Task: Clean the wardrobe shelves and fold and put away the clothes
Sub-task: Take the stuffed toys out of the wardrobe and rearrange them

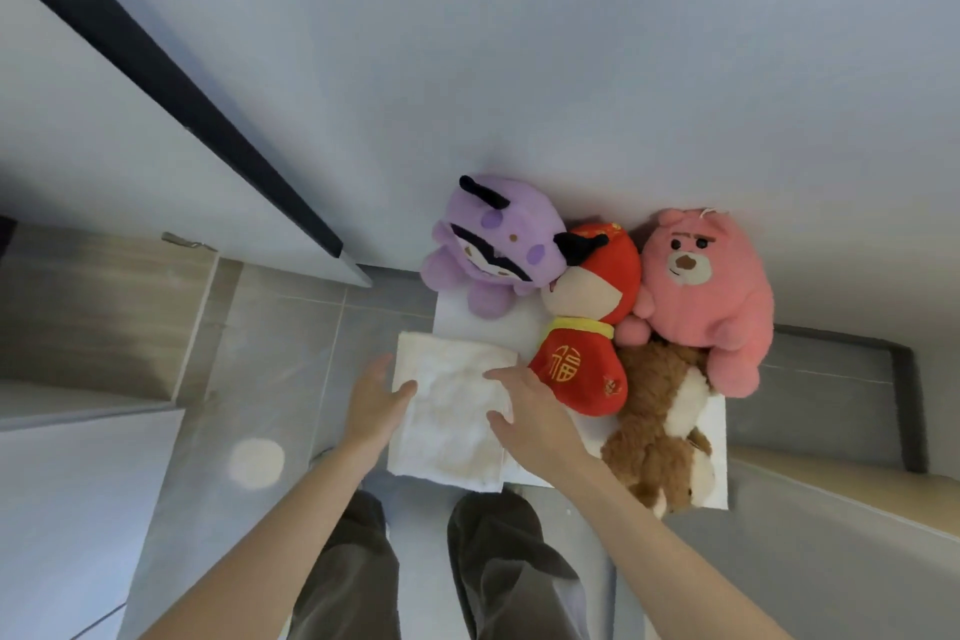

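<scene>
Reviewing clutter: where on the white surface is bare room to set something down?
One bare patch on the white surface, bordered by purple plush, red plush and folded white cloth. The right side is crowded with pink plush and brown plush.

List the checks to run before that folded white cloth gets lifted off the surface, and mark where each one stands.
1. Contact of the left hand with the white cloth: ok, its thumb lies on the cloth's left edge.
2. Contact of the right hand: ok, its fingers lie flat on the cloth's right side.
3. Cloth folded: ok, it is a flat rectangle.
4. Cloth fully on the white surface: not ok, its left part overhangs the edge.
5. Right hand clear of the red plush doll: cannot tell, they look very close.
</scene>
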`<act>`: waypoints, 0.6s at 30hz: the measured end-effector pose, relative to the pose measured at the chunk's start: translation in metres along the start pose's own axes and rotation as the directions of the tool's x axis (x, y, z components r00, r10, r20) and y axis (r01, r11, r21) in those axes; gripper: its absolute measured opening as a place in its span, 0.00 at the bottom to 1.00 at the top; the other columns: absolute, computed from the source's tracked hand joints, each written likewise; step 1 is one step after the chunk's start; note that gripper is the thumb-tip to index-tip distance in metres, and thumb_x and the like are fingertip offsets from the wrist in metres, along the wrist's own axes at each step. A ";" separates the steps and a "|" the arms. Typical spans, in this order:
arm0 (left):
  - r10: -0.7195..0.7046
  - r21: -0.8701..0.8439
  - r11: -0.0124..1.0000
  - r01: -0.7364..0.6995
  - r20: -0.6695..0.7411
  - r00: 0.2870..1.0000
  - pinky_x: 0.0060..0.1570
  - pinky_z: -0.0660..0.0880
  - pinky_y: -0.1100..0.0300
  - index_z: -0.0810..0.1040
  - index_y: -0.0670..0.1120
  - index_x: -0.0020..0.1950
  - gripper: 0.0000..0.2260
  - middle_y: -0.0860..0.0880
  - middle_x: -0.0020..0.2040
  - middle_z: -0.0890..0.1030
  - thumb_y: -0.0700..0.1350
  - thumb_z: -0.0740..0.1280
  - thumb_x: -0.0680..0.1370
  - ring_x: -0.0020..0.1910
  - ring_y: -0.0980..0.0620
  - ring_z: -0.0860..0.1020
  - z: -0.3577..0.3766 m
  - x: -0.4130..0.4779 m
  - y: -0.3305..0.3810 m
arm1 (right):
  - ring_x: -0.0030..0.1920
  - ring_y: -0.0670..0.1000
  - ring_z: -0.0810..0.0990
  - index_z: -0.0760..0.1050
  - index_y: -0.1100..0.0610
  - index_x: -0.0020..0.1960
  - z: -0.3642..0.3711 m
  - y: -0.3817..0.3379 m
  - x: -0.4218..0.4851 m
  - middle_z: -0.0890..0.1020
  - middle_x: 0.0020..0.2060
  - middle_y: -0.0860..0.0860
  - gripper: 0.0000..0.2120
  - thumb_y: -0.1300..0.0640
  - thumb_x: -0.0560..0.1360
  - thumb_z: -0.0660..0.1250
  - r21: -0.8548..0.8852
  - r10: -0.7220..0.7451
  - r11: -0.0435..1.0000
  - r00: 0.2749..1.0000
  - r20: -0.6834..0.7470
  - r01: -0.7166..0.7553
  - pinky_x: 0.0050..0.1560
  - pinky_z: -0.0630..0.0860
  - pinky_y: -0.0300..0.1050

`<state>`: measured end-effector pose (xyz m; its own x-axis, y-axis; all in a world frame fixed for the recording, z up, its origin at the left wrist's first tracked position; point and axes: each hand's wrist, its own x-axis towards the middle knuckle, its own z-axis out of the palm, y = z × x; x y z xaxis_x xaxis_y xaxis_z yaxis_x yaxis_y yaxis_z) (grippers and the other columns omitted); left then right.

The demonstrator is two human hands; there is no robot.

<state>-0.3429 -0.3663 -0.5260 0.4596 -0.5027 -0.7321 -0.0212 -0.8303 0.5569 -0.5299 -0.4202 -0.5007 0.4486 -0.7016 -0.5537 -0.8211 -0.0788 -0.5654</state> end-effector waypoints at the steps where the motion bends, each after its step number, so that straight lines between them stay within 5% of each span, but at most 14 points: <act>1: -0.031 0.027 0.999 0.031 0.023 0.999 0.62 0.70 0.52 0.61 0.47 0.75 0.27 0.45 0.72 0.67 0.44 0.67 0.78 0.68 0.44 0.70 0.003 0.008 -0.014 | 0.69 0.48 0.70 0.65 0.45 0.71 0.010 0.002 0.010 0.67 0.72 0.46 0.21 0.54 0.80 0.63 0.019 0.031 0.999 0.998 0.053 -0.032 0.66 0.68 0.38; 5: -0.095 0.023 0.995 0.092 0.139 0.986 0.64 0.72 0.46 0.60 0.48 0.74 0.30 0.45 0.70 0.69 0.51 0.69 0.77 0.65 0.43 0.71 0.019 0.027 -0.055 | 0.72 0.49 0.65 0.60 0.45 0.74 0.049 0.015 0.040 0.62 0.75 0.46 0.24 0.53 0.80 0.62 0.039 0.126 0.990 0.976 0.176 -0.135 0.71 0.64 0.42; 9: -0.044 -0.065 0.997 0.051 0.109 0.993 0.63 0.72 0.46 0.65 0.46 0.71 0.25 0.47 0.64 0.73 0.46 0.69 0.77 0.63 0.44 0.73 0.028 0.034 -0.078 | 0.71 0.50 0.66 0.60 0.42 0.74 0.076 0.026 0.046 0.60 0.75 0.45 0.26 0.51 0.79 0.64 -0.101 0.118 0.989 0.984 0.135 -0.105 0.69 0.67 0.42; 15: -0.067 -0.321 0.940 0.116 0.160 0.985 0.45 0.77 0.59 0.71 0.53 0.57 0.10 0.52 0.53 0.78 0.45 0.67 0.78 0.51 0.53 0.77 -0.003 0.023 -0.084 | 0.71 0.48 0.65 0.58 0.41 0.74 0.090 0.011 0.043 0.62 0.74 0.44 0.27 0.50 0.78 0.65 -0.072 0.104 0.993 0.966 0.236 -0.089 0.71 0.63 0.42; 18: 0.010 -0.355 0.933 0.063 0.202 0.979 0.46 0.78 0.60 0.73 0.55 0.58 0.10 0.54 0.53 0.79 0.47 0.68 0.78 0.53 0.53 0.78 -0.043 0.016 -0.081 | 0.68 0.51 0.69 0.53 0.27 0.67 0.097 -0.027 0.042 0.65 0.72 0.47 0.30 0.41 0.74 0.67 0.100 0.060 0.991 0.967 0.248 -0.087 0.70 0.68 0.46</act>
<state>-0.2954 -0.2963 -0.5661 0.2711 -0.5495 -0.7903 0.3243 -0.7209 0.6125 -0.4543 -0.3786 -0.5681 0.4722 -0.5072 -0.7209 -0.8175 0.0538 -0.5733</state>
